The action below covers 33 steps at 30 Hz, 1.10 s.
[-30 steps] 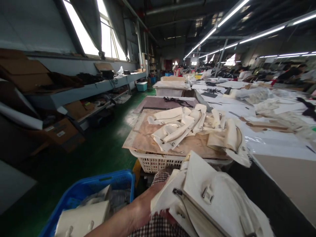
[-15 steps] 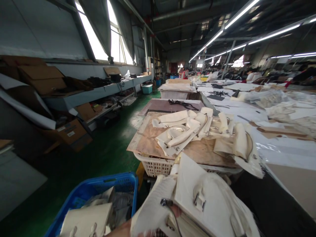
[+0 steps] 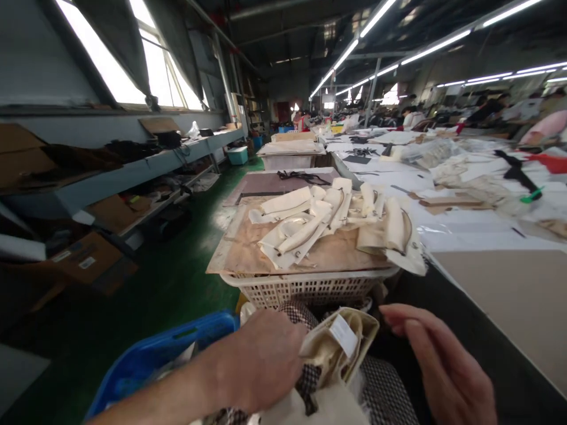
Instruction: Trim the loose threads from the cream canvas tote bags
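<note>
And here's the left hand (image 3: 261,360), just on the near side of the basket (image 3: 305,277), knuckles up, fingers curled tight, grasping the edge of a cream bag (image 3: 323,351)! Those fingertips are tucked out of sight, so exactly how they pinch it, I cannot tell. The bag itself is right in front of the basket, tilted, its mouth gaping, a white label (image 3: 344,335) showing inside, all of it above the checked cloth (image 3: 385,383) of the person's lap.

Over to the right hand (image 3: 447,366), near the basket's right front corner: released, fingers stretched out and close together, thumb below them, just beside the bag and apart from it.

On top of the basket lies a brown board (image 3: 234,248), and what a heap it carries: cream pieces (image 3: 305,227) piled over one another, one hanging past the right edge! Left of the basket and nearer, the blue bin (image 3: 212,324), partly behind the left forearm. To the basket's right, a grey-beige sheet (image 3: 509,295); beyond the basket, black straps (image 3: 305,177) in a loose tangle.
</note>
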Each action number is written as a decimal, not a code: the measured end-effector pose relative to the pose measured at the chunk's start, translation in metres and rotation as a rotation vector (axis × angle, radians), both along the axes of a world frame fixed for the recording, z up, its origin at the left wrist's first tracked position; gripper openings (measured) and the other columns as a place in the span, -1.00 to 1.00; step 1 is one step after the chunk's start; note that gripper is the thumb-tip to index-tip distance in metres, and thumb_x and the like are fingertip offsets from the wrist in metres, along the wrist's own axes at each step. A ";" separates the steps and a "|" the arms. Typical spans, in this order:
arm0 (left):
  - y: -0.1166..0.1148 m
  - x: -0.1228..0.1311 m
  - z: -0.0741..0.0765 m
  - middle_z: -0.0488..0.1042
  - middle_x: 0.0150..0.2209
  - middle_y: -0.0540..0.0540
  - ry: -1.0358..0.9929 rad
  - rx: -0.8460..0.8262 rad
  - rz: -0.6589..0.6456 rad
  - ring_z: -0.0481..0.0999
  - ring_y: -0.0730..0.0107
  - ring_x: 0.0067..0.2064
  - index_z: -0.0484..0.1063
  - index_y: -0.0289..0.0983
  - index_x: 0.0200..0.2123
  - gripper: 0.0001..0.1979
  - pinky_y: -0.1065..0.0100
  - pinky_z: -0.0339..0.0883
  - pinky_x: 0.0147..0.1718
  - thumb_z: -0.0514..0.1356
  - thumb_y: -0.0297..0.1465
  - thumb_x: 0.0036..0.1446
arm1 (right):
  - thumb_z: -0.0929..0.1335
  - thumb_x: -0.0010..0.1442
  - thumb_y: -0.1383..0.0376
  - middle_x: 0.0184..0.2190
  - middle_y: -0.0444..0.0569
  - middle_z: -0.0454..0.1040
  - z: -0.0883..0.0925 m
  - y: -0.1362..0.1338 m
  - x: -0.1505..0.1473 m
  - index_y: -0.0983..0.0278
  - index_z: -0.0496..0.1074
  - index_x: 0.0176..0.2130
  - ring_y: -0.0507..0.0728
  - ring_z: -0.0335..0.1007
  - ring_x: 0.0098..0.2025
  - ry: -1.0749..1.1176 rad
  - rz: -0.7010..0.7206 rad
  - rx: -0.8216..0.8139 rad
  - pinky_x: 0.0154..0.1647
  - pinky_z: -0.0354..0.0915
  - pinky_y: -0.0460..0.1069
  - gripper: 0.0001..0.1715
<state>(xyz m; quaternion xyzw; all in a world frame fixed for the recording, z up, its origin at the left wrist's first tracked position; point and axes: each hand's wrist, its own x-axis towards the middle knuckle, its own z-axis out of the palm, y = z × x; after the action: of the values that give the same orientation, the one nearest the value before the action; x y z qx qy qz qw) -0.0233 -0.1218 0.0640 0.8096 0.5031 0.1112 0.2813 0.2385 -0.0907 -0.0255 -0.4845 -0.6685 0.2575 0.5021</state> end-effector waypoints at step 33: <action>-0.005 -0.001 -0.060 0.56 -0.36 0.01 0.265 -0.125 0.059 0.52 0.29 -0.33 0.43 -0.20 -0.33 -0.87 0.35 0.18 -0.41 0.09 -0.34 0.19 | 0.39 0.17 0.37 -0.10 -0.03 0.40 -0.003 0.001 -0.035 0.20 0.40 -0.42 0.25 0.34 -0.04 -0.512 0.271 0.134 0.05 0.26 0.24 -0.86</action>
<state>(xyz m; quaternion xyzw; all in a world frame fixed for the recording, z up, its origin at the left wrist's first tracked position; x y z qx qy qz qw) -0.0246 -0.1265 0.0035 0.7828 0.5655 -0.0202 0.2589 0.2038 -0.0898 -0.0284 -0.4058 -0.8475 0.1467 0.3092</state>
